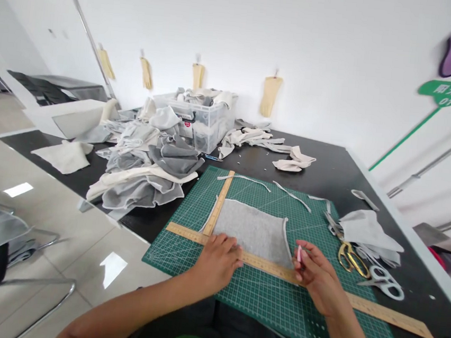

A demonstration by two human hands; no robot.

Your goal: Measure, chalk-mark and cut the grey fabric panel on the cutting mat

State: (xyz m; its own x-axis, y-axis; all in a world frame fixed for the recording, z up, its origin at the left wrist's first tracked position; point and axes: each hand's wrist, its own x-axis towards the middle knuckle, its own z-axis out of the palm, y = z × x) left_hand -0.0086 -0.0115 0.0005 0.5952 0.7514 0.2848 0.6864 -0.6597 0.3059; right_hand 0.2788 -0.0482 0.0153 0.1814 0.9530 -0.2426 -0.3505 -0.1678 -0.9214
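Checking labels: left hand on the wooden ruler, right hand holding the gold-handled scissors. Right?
No: the head view shows the right hand holding a small pink object, not the gold-handled scissors. The left hand is on the wooden ruler.

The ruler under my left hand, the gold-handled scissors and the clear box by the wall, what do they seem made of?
The ruler looks like wood or bamboo, smooth, given its tan colour. The scissors are probably polished metal, since their gold finish gleams. The box is likely glossy plastic, since its sides look transparent.
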